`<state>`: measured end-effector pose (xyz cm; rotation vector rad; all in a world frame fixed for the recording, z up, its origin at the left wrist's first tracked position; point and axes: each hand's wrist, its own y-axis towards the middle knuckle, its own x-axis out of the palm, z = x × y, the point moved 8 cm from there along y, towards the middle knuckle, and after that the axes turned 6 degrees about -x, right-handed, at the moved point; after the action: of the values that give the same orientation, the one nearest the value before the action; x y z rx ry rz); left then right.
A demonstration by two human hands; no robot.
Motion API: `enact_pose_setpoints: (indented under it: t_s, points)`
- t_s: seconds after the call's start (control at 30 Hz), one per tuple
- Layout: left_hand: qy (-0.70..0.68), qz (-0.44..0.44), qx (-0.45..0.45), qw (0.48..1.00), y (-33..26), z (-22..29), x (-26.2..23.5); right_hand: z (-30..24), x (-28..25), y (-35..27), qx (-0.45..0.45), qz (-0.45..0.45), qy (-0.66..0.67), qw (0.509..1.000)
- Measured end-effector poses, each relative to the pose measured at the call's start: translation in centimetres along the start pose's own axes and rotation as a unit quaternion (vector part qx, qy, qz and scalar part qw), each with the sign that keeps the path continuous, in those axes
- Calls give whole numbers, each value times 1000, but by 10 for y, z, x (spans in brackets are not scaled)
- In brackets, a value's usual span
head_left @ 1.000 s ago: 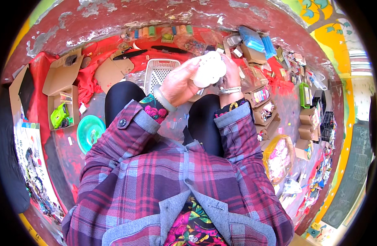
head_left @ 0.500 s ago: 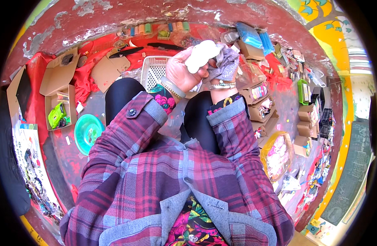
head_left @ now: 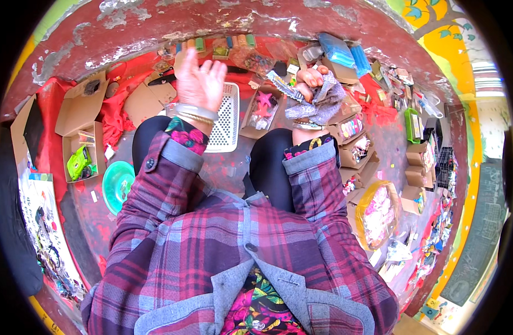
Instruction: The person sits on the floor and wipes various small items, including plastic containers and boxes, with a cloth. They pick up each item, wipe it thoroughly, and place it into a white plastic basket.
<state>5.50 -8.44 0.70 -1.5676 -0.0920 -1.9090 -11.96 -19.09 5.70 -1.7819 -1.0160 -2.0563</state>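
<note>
My left hand (head_left: 199, 84) is raised past my left knee, its fingers stretched and spread, slightly blurred. No object shows in it. It is beside the white perforated plastic basket (head_left: 229, 111). To the right, my right hand (head_left: 310, 79) is closed around a crumpled grey-purple cloth (head_left: 326, 103). A pale, ridged strip of it sticks out to the left. Folds of the cloth hide part of the palm. Just left of this hand, an open cardboard box (head_left: 255, 120) holds a pink star-shaped piece (head_left: 264, 104).
A green basin (head_left: 118, 181) sits left of my knee, near a cardboard box (head_left: 70, 138) with a bright green packet (head_left: 78, 162). Blue packs (head_left: 339, 50) lie at the back right. A yellow-rimmed round basket (head_left: 360, 215) and several small boxes line the right.
My left hand has moved away to the left and opened; the white rounded piece it held no longer shows in it. My right hand still grips the cloth, now more spread out.
</note>
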Motion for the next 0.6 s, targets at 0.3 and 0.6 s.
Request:
enact_pose_setpoints:
  t_s: [0.3,0.6]
  points:
    - [235,-280,-90,927,-44,-67,41,10,-17,-1,13,61,-31,998]
    - [158,-185,-130,961,-26,-56,21,-3,-35,-7,-26,240,-217,946]
